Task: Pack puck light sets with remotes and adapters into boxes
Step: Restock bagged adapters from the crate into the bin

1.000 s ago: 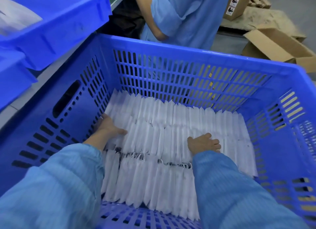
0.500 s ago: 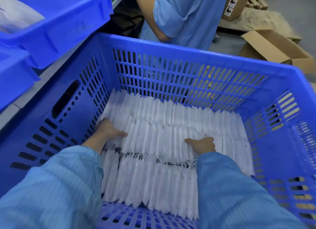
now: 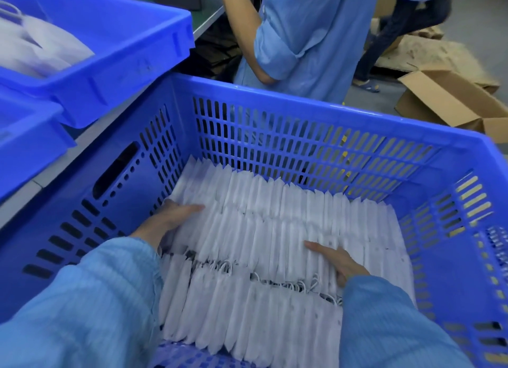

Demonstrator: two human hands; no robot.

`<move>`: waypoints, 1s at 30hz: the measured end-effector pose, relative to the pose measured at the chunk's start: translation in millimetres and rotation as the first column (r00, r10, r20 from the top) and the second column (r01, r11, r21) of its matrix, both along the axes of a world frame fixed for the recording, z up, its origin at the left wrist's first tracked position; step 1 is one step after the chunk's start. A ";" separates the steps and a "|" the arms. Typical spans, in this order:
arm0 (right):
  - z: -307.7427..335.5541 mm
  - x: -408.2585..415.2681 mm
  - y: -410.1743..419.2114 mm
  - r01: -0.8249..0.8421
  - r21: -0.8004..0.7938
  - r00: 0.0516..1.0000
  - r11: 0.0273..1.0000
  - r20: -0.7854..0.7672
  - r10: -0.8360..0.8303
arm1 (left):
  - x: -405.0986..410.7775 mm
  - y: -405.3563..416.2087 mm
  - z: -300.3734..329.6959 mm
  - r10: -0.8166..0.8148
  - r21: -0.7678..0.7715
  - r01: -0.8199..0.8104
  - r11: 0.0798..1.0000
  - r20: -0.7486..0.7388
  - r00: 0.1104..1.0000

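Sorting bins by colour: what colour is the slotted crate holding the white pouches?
Blue; the slotted crate shows in the head view.

both hands' fingers [image 3: 339, 279] sink hidden between white pouches [image 3: 275, 230].

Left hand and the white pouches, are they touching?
Touching. Head view shows the left hand lying flat on the white pouches, thumb on top.
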State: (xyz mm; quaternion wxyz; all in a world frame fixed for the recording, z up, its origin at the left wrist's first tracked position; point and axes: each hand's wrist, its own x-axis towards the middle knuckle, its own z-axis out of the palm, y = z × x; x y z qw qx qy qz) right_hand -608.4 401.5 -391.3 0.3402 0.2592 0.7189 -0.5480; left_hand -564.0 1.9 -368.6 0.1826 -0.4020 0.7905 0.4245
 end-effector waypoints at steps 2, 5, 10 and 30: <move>-3.1 -5.8 6.8 -0.027 -0.028 0.998 0.999 0.053 0.029 | -1.9 -0.9 -2.6 0.053 0.059 -0.052 0.997 -0.025 0.998; -3.4 -5.6 14.9 -0.036 -0.155 0.995 0.987 0.082 0.049 | -3.6 -0.2 -4.3 0.041 0.087 -0.040 0.995 -0.020 0.999; 2.6 -13.4 19.9 -0.155 -0.269 0.963 0.951 0.175 0.206 | -0.5 0.8 -7.8 0.027 0.102 -0.022 0.995 -0.048 0.998; -14.3 -20.3 23.6 -0.072 -0.139 0.983 0.988 0.156 0.094 | -38.8 16.1 32.6 -0.172 0.037 0.169 0.985 0.077 0.982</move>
